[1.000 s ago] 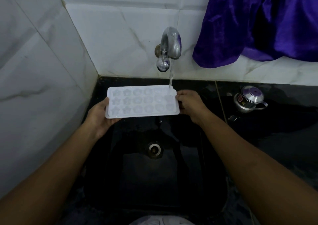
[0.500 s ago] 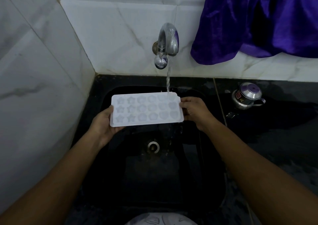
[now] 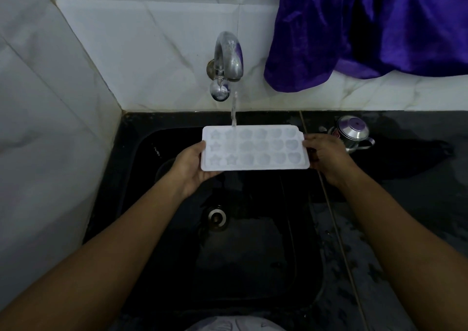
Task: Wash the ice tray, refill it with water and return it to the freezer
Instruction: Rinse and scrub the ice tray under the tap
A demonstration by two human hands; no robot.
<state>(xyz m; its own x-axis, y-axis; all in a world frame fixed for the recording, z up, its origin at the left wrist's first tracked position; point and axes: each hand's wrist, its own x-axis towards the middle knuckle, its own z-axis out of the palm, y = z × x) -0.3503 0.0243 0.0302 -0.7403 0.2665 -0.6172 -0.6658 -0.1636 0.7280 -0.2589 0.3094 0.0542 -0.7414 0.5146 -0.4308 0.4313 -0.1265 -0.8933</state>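
We hold the white ice tray [image 3: 255,151] at the centre of the frame, above the black sink [image 3: 253,267], left grip [image 3: 190,166] curled round its left end and right grip [image 3: 326,156] pinching its right end. A thin stream of water [image 3: 234,110] falls from the steel tap [image 3: 228,59] at upper middle onto the tray's far edge (second column of moulds from the left). A steel pot [image 3: 352,133] stands on the dark worktop [image 3: 417,178] at right.
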